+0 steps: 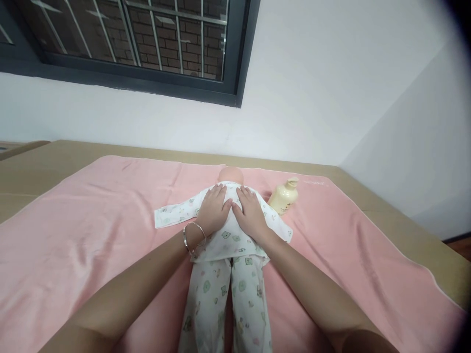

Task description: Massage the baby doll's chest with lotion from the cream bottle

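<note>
A baby doll lies on a pink sheet, its bald head at the far end and its face not showing. It wears a white printed top with long sleeves spread to the sides, and matching trousers. My left hand, with a bangle at the wrist, rests flat on the left upper part of the top. Flat on the right upper part is my right hand. Both hands have their fingers stretched out, and the thumbs come close together in the middle.
A cream pump bottle stands or leans by the doll's right-side sleeve. The pink sheet covers much of a tan surface. Behind it rises a white wall with a dark-framed, barred window.
</note>
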`<act>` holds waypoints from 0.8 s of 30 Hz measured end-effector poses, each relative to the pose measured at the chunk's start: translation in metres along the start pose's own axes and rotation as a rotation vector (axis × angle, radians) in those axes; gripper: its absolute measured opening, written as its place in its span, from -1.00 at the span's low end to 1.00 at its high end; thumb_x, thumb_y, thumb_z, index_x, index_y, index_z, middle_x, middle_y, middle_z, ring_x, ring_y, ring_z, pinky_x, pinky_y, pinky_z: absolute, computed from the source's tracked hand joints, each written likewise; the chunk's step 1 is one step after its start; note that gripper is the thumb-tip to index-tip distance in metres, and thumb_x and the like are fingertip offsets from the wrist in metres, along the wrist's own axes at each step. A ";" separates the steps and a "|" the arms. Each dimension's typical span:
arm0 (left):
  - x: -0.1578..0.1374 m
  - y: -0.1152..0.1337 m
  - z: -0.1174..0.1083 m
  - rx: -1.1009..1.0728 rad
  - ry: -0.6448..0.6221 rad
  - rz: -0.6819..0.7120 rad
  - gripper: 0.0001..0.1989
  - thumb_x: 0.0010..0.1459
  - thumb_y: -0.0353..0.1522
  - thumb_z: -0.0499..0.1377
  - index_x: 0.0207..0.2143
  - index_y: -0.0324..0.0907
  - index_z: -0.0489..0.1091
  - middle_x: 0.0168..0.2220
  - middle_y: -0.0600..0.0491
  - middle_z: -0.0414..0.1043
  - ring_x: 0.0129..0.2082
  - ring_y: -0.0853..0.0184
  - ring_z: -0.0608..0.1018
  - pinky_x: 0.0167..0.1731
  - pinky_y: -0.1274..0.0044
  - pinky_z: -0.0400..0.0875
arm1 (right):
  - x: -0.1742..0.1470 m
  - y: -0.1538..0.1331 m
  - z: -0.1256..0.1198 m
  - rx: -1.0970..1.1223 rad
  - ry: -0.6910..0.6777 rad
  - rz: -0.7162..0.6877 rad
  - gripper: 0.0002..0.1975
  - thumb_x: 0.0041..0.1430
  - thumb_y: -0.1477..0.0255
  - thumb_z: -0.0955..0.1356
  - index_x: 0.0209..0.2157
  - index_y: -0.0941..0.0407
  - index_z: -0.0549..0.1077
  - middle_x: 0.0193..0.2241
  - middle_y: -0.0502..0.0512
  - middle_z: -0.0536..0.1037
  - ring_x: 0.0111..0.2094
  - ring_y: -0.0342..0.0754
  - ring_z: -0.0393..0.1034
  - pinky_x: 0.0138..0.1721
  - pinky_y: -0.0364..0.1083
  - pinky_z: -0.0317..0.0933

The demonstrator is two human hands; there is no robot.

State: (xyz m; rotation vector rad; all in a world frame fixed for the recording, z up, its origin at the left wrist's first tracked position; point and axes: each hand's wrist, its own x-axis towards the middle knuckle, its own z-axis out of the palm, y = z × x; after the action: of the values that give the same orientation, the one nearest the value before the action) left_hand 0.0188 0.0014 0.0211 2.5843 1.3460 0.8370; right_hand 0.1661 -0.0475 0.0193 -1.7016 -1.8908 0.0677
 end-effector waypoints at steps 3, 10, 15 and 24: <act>0.000 0.000 0.000 0.003 0.001 -0.005 -0.47 0.33 -0.25 -0.14 0.23 -0.37 0.17 0.30 -0.22 0.14 0.33 0.10 0.15 0.30 0.21 0.02 | 0.000 0.000 -0.001 -0.006 0.000 0.000 -0.43 0.35 0.27 0.13 0.29 0.25 0.14 0.33 0.29 0.08 0.36 0.14 -0.12 0.32 0.17 -0.21; 0.000 0.000 0.001 0.012 0.000 -0.006 -0.48 0.34 -0.24 -0.13 0.24 -0.33 0.17 0.30 -0.20 0.14 0.33 0.11 0.14 0.30 0.21 0.02 | 0.000 -0.001 -0.001 -0.004 0.002 -0.003 -0.43 0.35 0.27 0.12 0.29 0.25 0.15 0.33 0.30 0.10 0.36 0.13 -0.11 0.32 0.17 -0.19; 0.000 0.002 -0.002 0.013 -0.021 -0.012 -0.46 0.34 -0.25 -0.14 0.24 -0.40 0.16 0.31 -0.23 0.12 0.34 0.09 0.13 0.31 0.23 -0.01 | 0.001 0.001 0.001 -0.007 0.005 -0.010 -0.44 0.34 0.28 0.13 0.28 0.24 0.16 0.32 0.29 0.12 0.35 0.13 -0.08 0.32 0.18 -0.19; -0.001 0.005 -0.004 0.083 -0.067 -0.031 -0.44 0.34 -0.24 -0.17 0.26 -0.41 0.12 0.32 -0.24 0.09 0.34 0.04 0.12 0.29 0.18 0.01 | 0.002 -0.002 -0.003 -0.068 -0.001 -0.005 -0.45 0.33 0.28 0.15 0.26 0.22 0.20 0.27 0.26 0.23 0.31 0.13 0.02 0.32 0.15 -0.18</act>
State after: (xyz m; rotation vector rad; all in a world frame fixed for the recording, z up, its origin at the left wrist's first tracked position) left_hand 0.0197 -0.0031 0.0261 2.6200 1.4267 0.6973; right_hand 0.1654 -0.0470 0.0234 -1.7422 -1.9183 0.0025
